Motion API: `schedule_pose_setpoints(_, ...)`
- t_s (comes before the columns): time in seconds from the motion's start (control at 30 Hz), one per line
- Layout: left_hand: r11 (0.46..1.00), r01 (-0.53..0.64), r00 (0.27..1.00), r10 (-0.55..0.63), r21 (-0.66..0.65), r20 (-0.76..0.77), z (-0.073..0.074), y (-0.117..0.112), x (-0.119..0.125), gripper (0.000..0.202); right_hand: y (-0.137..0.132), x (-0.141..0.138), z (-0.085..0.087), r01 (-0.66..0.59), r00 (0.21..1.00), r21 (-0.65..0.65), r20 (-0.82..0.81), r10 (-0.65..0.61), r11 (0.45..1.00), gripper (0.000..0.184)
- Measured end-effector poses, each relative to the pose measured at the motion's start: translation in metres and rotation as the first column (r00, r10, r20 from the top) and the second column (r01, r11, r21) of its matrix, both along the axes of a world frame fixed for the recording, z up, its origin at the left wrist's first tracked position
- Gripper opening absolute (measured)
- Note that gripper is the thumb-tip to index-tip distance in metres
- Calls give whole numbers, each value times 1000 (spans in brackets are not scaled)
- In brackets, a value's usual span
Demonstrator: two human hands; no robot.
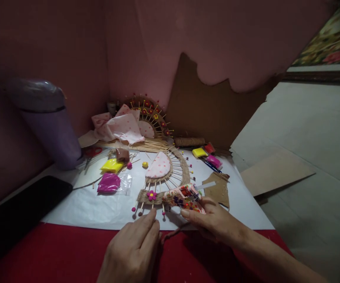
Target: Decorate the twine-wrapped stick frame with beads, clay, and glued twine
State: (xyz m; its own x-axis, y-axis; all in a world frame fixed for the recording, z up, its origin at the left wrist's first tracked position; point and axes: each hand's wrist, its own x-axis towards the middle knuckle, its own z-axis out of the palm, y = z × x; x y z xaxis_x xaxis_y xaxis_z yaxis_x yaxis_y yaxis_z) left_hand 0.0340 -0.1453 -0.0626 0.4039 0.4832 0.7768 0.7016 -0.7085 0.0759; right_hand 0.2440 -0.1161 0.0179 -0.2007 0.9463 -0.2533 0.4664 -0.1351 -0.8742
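Observation:
My right hand [214,216] is wrapped around a glue gun [184,196] with a floral pattern and a small red light. A translucent glue stick [207,185] sticks out of its back. The gun's front lies over a twine-wrapped half-round craft [184,169] with thin sticks fanning from a dotted cloth centre [159,165]. Its near end carries a pink clay flower [151,195]. My left hand [134,245] is closed at the near edge, fingertips at the end of one stick [153,206]. Whatever lies between those fingers is hidden. Small clay balls [134,209] tip neighbouring sticks.
Yellow [112,166] and magenta clay packets [109,183] lie left, a purple tumbler [50,122] behind them. A similar finished-looking half-round piece [155,114] stands at the back beside dotted cloth [123,125]. Brown cardboard [208,110] leans on the wall. A black object [25,216] lies front left.

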Motion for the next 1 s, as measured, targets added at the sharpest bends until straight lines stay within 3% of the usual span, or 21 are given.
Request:
schedule_pose_setpoints(0.2, 998, 55, 998, -54, -31, 29, 0, -1, 1, 22, 0, -2, -1, -9, 998, 14, -70, 10, 1000, 26)
schedule_pose_setpoints(1.0, 1000, 13, 1000, -13, -2, -27, 4, 0, 1, 23, 1, 1, -2, -30, 999, -35, -45, 28, 999, 29)
